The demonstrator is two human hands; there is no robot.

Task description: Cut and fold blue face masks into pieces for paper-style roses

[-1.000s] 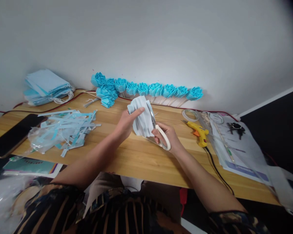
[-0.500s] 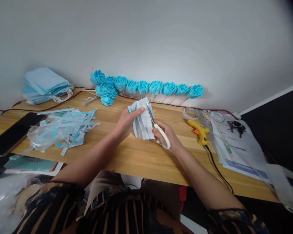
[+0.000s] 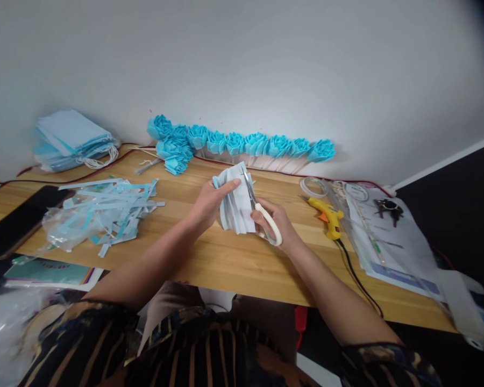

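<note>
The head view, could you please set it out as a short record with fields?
Left hand: grips a thin, pleated, pale blue sheet
Right hand: holds white-handled metal scissors, blades at the sheet
Along grey wall: bright blue ruffled flowers
Wooden table, left: heaped pale blue strips, black rectangular phone
Table, right: yellow glue gun

the left hand [image 3: 214, 203] grips a pleated sheet [image 3: 234, 201]; the right hand [image 3: 275, 217] holds scissors [image 3: 270, 223] at its edge.
</note>
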